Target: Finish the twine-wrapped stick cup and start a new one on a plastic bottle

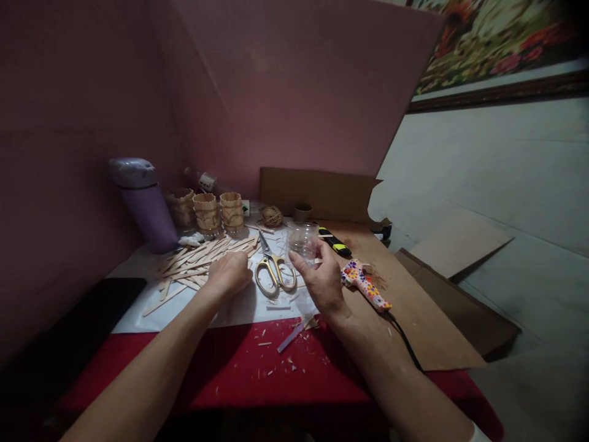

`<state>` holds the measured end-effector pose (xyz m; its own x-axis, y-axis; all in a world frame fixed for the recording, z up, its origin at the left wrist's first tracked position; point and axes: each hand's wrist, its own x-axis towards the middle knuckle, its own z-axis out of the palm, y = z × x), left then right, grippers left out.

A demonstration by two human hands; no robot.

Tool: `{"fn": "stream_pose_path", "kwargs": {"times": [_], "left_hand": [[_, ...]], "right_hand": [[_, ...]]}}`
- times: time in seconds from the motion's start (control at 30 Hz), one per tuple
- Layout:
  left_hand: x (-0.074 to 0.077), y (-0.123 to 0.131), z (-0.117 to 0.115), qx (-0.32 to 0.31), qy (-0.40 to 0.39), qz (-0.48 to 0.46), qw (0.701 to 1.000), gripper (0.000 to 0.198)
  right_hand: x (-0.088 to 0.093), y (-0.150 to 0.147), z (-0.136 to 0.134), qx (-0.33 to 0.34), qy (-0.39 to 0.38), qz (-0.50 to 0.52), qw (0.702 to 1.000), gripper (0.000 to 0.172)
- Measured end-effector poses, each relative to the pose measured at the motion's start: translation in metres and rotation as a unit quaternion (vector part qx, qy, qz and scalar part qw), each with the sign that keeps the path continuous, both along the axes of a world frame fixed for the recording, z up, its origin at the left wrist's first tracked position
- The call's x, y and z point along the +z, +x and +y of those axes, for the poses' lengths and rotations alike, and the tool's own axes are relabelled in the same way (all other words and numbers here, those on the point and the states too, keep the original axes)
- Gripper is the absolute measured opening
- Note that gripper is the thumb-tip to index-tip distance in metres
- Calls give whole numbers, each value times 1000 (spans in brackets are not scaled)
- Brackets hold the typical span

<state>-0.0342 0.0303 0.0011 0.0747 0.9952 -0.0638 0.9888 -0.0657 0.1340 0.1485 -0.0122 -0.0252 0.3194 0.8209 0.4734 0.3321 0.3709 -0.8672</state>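
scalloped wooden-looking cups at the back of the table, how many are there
3: the left cup beside the purple bottle, the middle cup next to it, and the right cup. More could be hidden behind these.

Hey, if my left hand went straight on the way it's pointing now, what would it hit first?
Your left hand would probably meet the pile of wooden sticks first, at its far right edge, though the hand's height above them is unclear.

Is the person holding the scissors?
No, the scissors lie on the white paper while the right hand holds a clear cup.
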Motion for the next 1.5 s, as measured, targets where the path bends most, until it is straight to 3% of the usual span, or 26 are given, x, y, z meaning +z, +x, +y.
{"fn": "stream_pose_path", "kwargs": {"times": [0.07,0.13,0.2,0.3,0.47,0.63,0.83,0.93,1.07,1.13,1.23,1.3,1.4,1.5], "left_hand": [[0,5,-4,-35,55,-21,998,33],[-4,10,-8,-140,91,-57,984,36],[-11,15,-10,-218,71,-60,972,37],[-19,18,-12,-252,62,-63,964,25],[-23,19,-12,-285,65,-91,952,26],[-34,24,-4,-283,108,-72,950,29],[-47,28,7,-275,159,-145,937,21],[-44,27,11,-222,184,-212,934,13],[-39,23,16,-131,203,-303,922,20],[-38,23,17,-106,195,-389,894,24],[-37,26,13,-138,166,-555,803,22],[-36,31,7,-167,137,-626,749,37],[-36,38,0,-170,99,-666,719,70],[-36,40,-1,-176,87,-677,710,78]], "right_hand": [[1,0,0,0,1,5,1000,54],[2,0,-1,-1,1,8,1000,55],[2,0,-1,-2,-2,12,1000,56],[3,-1,-2,-2,-6,20,1000,57],[3,-1,-3,10,0,8,1000,53],[2,0,-2,13,-3,5,1000,56],[-5,1,3,4,8,-32,999,56],[-10,2,6,-16,4,-58,998,58],[-14,2,9,-21,23,-74,997,58],[-15,2,10,-23,29,-72,997,61],[-17,2,11,-15,23,-82,996,62],[-18,1,10,-3,17,-103,994,60],[-20,-1,9,23,24,-135,990,53],[-22,-3,8,41,19,-149,988,52]]}}
